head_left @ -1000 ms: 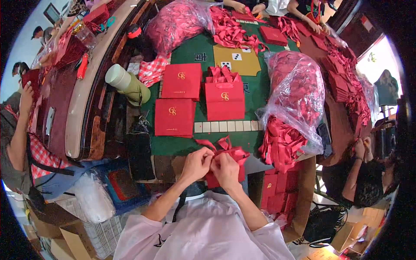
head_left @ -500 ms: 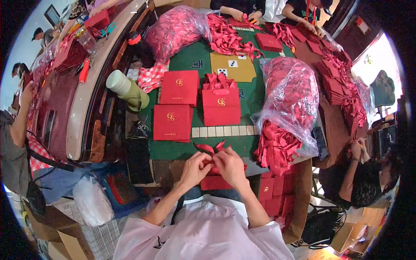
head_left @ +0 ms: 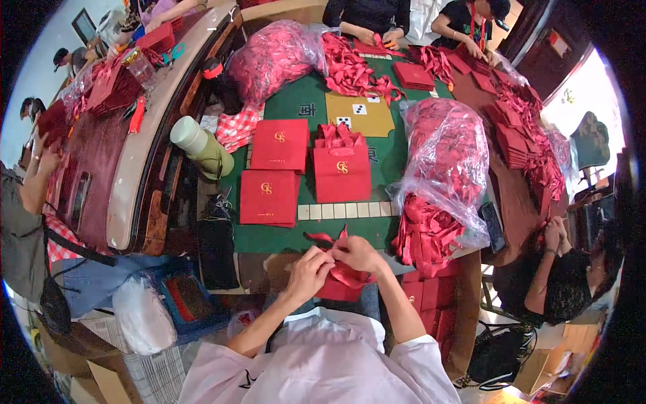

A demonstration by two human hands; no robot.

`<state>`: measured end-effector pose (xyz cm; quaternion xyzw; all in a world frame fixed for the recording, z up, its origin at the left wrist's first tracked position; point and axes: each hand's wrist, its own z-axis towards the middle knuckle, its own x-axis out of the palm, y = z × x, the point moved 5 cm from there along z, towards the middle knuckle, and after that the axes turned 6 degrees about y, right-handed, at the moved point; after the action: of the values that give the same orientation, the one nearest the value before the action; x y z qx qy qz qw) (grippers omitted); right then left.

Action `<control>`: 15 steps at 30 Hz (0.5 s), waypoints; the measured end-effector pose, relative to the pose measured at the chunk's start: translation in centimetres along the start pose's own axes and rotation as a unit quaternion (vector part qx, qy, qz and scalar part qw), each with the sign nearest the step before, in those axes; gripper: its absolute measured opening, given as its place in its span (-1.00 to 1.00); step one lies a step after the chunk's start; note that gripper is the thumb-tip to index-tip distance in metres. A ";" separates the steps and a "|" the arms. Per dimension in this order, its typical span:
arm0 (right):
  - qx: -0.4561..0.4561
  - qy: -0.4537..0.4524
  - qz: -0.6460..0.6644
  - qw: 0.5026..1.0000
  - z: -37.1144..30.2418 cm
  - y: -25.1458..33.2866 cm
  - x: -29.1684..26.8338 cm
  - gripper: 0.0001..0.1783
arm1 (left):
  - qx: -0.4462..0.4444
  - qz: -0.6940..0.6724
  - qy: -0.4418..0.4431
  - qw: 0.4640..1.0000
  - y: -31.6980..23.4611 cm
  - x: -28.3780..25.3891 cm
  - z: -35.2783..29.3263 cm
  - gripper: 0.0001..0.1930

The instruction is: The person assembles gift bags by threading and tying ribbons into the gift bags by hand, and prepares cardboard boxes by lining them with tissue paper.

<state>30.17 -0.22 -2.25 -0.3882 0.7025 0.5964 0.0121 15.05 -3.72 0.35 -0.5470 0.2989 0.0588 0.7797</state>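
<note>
Both my hands meet at the near edge of the green table, over a red paper bag (head_left: 340,291) that they partly hide. My left hand (head_left: 311,271) pinches a red ribbon (head_left: 345,275), and its fingertips touch those of my right hand (head_left: 358,257), also closed on the ribbon. Loose ribbon ends stick up beyond my fingers. Farther off stand red gift bags with ribbon handles (head_left: 342,172). Left of them lie two stacks of flat red bags (head_left: 279,147), one behind the other.
Right of my hands, a clear plastic sack of red ribbons (head_left: 447,148) spills a ribbon bundle (head_left: 427,232). A phone (head_left: 492,225) lies beside it. A green bottle (head_left: 202,145) leans at the left. Below the right edge is a cardboard box (head_left: 464,310) of red bags. Other people work around the tables.
My right hand has shifted slightly right, its wrist turned, and a ribbon loop shows below it. My left hand stays close, fingers still pinched. The view has tilted a little.
</note>
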 end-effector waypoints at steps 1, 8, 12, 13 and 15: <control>0.000 -0.001 -0.001 1.000 0.2 0.0 0.4 -0.72 | -0.024 -0.003 0.013 1.000 0.1 0.1 0.1 -0.92; 0.033 -0.188 -0.074 0.979 0.9 -0.7 0.7 -0.70 | -0.055 0.001 0.013 0.998 1.1 0.0 0.6 -0.89; 0.035 -0.269 -0.060 0.961 0.7 -1.9 -0.6 -0.72 | -0.081 -0.014 0.048 0.995 1.8 0.4 0.4 -0.89; 0.035 -0.268 -0.059 0.961 0.6 -1.6 -1.1 -0.72 | -0.080 -0.022 0.059 0.995 2.2 0.7 0.3 -0.88; 0.031 -0.276 0.032 0.960 0.0 -1.7 -2.2 -0.73 | -0.084 -0.029 0.043 0.995 3.1 0.7 0.5 -0.88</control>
<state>32.67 0.92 -2.60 -0.1852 0.7023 0.6582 0.1981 14.49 -2.24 -2.44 -0.6212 0.3106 0.0374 0.7185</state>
